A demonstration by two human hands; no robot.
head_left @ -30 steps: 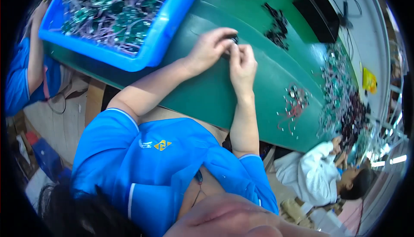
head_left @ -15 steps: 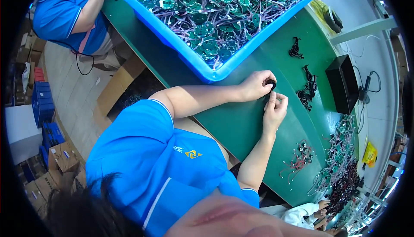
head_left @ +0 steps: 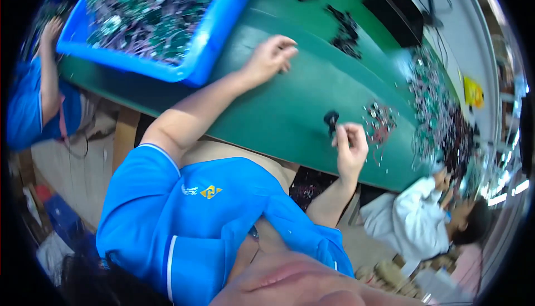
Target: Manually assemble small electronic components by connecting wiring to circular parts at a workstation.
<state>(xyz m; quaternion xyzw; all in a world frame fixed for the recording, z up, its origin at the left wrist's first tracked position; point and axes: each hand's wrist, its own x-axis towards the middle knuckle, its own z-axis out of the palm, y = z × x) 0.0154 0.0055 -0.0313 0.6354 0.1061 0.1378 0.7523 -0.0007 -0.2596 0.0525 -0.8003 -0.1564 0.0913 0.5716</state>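
In the head view, the two hands, which met over one black part half a second ago, are now apart. The right hand [head_left: 351, 139] has come back toward the near edge of the desk [head_left: 267, 122], pinching the black part [head_left: 331, 119] between thumb and fingers; the left hand [head_left: 273, 61] is loosely curved, thumb off the forefinger, with nothing visible in it. Motion blur hides the part's detail. The blue bin [head_left: 125, 64] is cut off by the upper edge, its boards and wires [head_left: 153, 16] too tangled to count. Counted: one black box [head_left: 395, 11], two dark clusters [head_left: 345, 32], one small red-wired pile [head_left: 380, 122], two co-workers [head_left: 409, 217].
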